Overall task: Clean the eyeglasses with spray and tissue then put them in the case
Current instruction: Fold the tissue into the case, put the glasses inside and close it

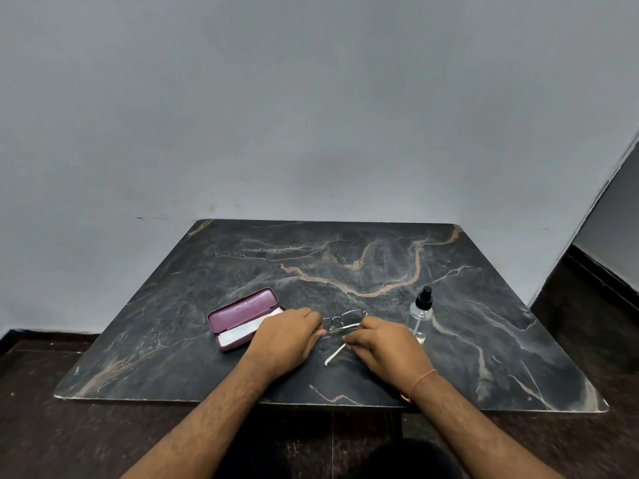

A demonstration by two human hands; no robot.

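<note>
I'm seeing both hands gripping the eyeglasses (344,321) on the marble tabletop (484,340): left hand (288,335) pinching one end, right hand (385,344) holding the other. Open maroon case (242,314) sitting left, partly blocked; spray bottle (421,314) standing right.

Only a faint embossed mark on the case lid (243,307) — too small to read.

Worktop (345,271): black marble pattern, pinkish-tan and white veins. Case (242,314) mauve-purple with a white lining; spray bottle (420,318) clear, black cap. Glasses (344,321) thin silver frame with a white temple tip; wall (311,115) plain grey.
</note>
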